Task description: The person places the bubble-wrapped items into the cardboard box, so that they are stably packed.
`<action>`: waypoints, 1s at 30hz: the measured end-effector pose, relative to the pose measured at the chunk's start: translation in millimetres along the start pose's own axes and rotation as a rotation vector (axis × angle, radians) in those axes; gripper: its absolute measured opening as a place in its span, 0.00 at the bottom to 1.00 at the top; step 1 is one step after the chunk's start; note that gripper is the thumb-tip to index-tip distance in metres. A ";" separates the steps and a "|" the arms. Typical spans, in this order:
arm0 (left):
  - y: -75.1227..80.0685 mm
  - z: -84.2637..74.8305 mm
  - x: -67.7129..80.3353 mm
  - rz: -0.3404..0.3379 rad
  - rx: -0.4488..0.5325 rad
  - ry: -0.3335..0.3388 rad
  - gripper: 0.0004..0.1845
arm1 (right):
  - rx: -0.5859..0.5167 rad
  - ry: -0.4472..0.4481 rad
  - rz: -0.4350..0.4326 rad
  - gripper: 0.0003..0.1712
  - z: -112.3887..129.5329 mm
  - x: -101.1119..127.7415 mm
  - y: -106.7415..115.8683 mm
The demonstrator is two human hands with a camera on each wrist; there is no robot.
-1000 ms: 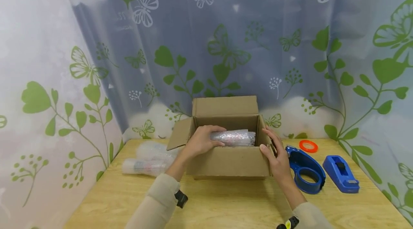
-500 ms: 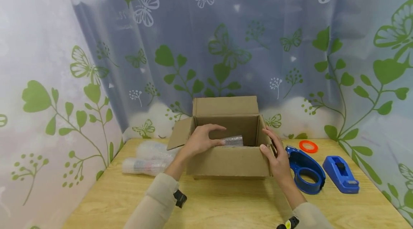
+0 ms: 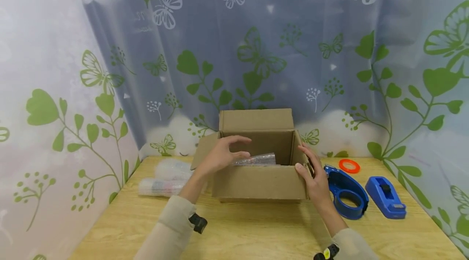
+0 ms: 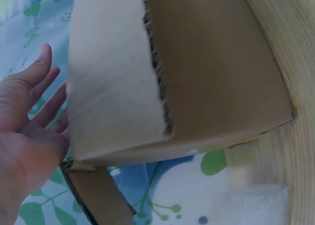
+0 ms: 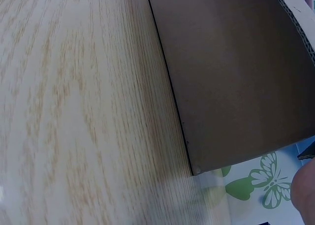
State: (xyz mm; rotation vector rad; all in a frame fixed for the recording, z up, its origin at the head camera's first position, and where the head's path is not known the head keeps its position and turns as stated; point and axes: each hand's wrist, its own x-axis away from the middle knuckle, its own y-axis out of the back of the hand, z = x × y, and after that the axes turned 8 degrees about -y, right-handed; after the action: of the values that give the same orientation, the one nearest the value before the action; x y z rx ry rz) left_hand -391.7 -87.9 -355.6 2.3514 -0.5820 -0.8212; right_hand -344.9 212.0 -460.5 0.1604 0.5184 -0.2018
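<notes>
Since one second earlier, the left hand (image 3: 219, 155) had let go of the bubble-wrapped bundle (image 3: 256, 159) and lifted clear of it; the bundle had dropped lower into the cardboard box (image 3: 256, 182), with only its top edge showing above the near wall.

Nearest: both sleeves entered from the bottom edge, each with a dark wrist strap. Right hand (image 3: 314, 178) lay flat against the box's right side, fingers straight, thumb at the near right corner, gripping nothing. Left hand hovered over the box's left rim, fingers spread and loosely curved, holding nothing.

Box stood on the wooden table (image 3: 256, 231), all flaps open, rear flap upright.

Right of the box: blue tape dispenser (image 3: 348, 197) just beside the right hand, a second blue dispenser (image 3: 385, 197) further right, an orange tape ring (image 3: 349, 165) behind them. Left of the box: more bubble-wrapped items (image 3: 165, 180) on the table.

Behind: printed curtain (image 3: 256, 48) with green leaves and butterflies.

View differences: left wrist camera showed the left hand (image 4: 27, 136) open, fingers straight, beside the box's side flap (image 4: 113, 77); the box interior was not visible there. Right wrist camera showed only the box's outer wall (image 5: 236, 77), table grain (image 5: 74, 112) and a sliver of one fingertip at the frame edge.

Bundle's contents could not be made out through the wrap.
</notes>
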 end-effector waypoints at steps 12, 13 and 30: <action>47.5 12.9 29.6 -0.123 0.051 0.096 0.25 | -0.005 0.003 0.010 0.31 -3.1 -0.2 0.3; 51.6 15.8 33.3 -0.133 0.042 0.102 0.24 | -0.006 0.003 0.011 0.31 -2.7 -0.1 0.6; 94.1 50.9 83.2 -0.170 -0.048 0.149 0.25 | -0.013 -0.007 0.010 0.30 0.2 0.9 1.7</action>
State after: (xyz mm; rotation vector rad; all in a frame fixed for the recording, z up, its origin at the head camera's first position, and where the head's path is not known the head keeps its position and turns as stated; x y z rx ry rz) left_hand -385.5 -223.0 -362.8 2.4165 -0.3011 -0.7171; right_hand -343.7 213.4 -460.6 0.1496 0.5113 -0.1895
